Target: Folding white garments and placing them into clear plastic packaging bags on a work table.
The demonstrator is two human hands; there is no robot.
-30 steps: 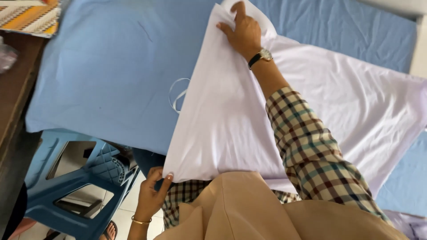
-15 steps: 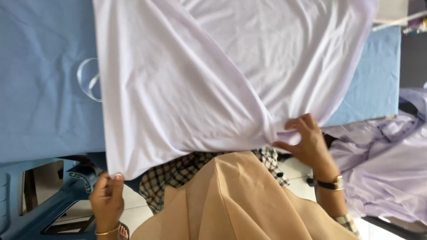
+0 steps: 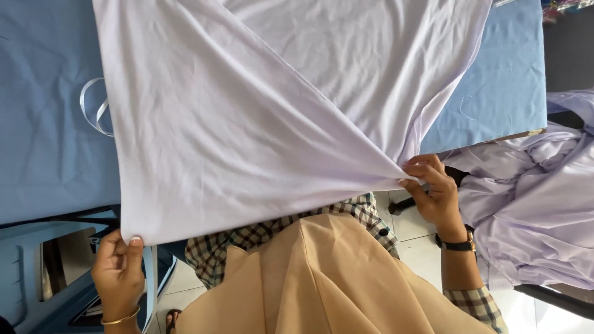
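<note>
While spread over the blue table (image 3: 37,154), white cloth (image 3: 247,124) pinched at one corner by left hand (image 3: 117,272), bunched in closed right hand (image 3: 433,192) (wristwatch on); more pale fabric (image 3: 532,204) heaped just beside.

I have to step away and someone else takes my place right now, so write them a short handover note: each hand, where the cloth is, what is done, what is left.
Left hand: pinches the near corner of the pale lilac cloth at the table's edge, above the blue plastic stool.
Right hand: grips the cloth's gathered right corner, off the table's near edge.
Cloth: spread over the blue table cover, one layer folded diagonally over another.
Nearby: a white ribbon loop by the left edge, a heap of similar cloth to the right.
Done: both near corners in hand.
Left: the fold is not yet flat or squared.
</note>
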